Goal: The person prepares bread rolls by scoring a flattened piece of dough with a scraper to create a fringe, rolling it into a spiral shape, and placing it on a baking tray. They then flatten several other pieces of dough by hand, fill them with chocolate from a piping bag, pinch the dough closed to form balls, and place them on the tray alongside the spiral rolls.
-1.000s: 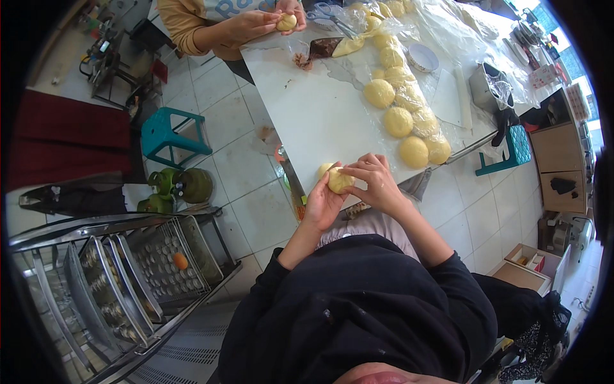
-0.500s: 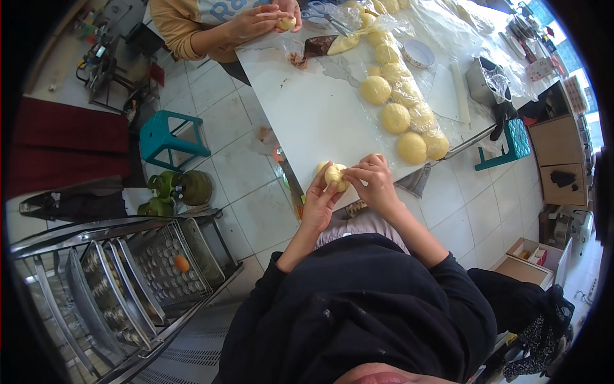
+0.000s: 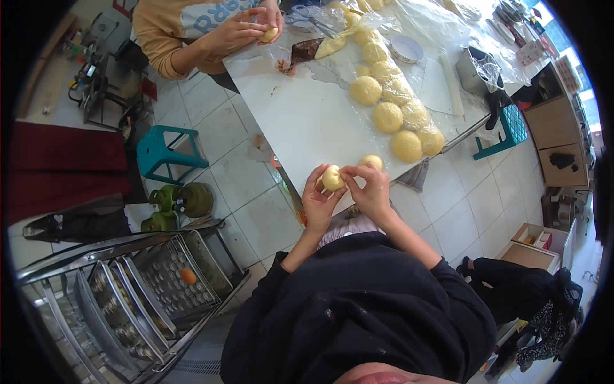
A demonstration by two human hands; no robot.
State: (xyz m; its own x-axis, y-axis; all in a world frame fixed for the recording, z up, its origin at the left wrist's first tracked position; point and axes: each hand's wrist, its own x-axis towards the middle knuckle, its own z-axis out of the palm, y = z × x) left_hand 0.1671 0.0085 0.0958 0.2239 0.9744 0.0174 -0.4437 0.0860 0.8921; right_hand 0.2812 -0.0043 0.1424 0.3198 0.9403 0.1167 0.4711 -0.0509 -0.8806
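Observation:
Over the near corner of the white table, my left hand cups a small yellow dough ball. The fingers of my right hand pinch the dough's gathered edge from the right side. Just beyond my right hand another dough ball rests on the tabletop, its near part hidden by my fingers. Larger yellow dough balls lie in rows farther right, several of them under clear plastic film.
Across the table a co-worker's hands hold a small dough ball. A piping bag with dark filling, blue-handled scissors, a round white dish and a metal tin are on the table. Left stand a teal stool, green gas cylinders and a tray rack.
My view has shifted slightly, so the table sits further left. My fingers have moved on the dough's edge, and the dough ball beyond my right hand shows more fully.

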